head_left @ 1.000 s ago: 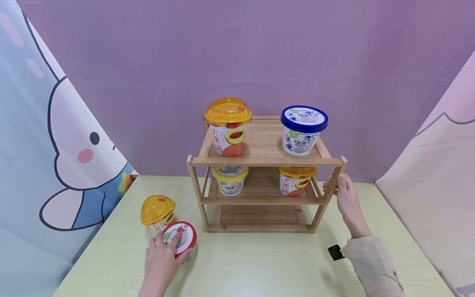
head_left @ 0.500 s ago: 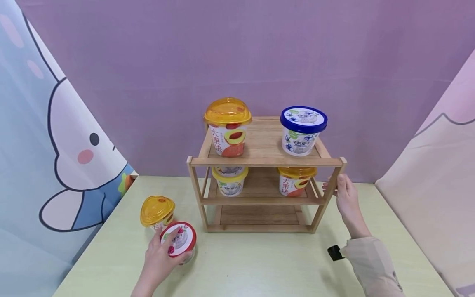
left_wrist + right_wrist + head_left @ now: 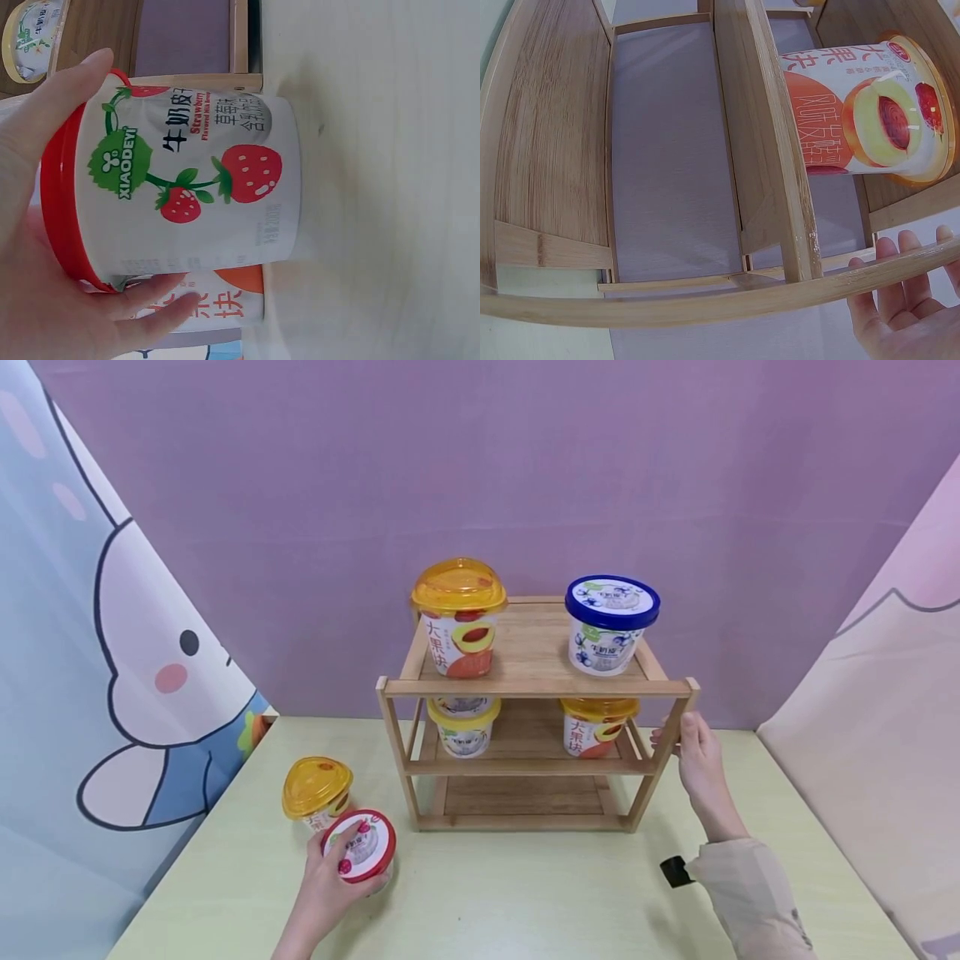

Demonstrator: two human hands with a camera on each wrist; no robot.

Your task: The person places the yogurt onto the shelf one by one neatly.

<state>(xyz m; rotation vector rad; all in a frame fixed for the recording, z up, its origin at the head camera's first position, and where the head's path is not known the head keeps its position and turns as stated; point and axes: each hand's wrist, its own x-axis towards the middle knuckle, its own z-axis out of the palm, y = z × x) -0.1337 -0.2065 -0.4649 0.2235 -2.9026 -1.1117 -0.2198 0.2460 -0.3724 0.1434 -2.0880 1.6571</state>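
My left hand (image 3: 327,885) grips a strawberry milk dessert cup (image 3: 195,180) from above, thumb and fingers round its red lid (image 3: 362,846). The cup stands upright at the table's front left, its base close to the tabletop. Just behind it is a fruit yogurt cup (image 3: 318,789) with an orange domed lid; the left hand and the strawberry cup partly cover it. On the right, my right hand (image 3: 701,760) holds the right front post of a wooden three-tier shelf (image 3: 536,767), fingers curled round the post in the right wrist view.
On the top tier stand an orange-lidded yogurt cup (image 3: 461,618) and a blue-lidded cup (image 3: 611,625). The middle tier holds yellow-lidded cups (image 3: 465,735) at left and another orange-lidded cup (image 3: 596,727) at right. A purple cloth (image 3: 337,527) hangs behind the pale table (image 3: 487,893).
My left hand has shifted its fingers on the red lid, now lower round its left side, and the cup has turned slightly. The right hand keeps its hold on the shelf post.
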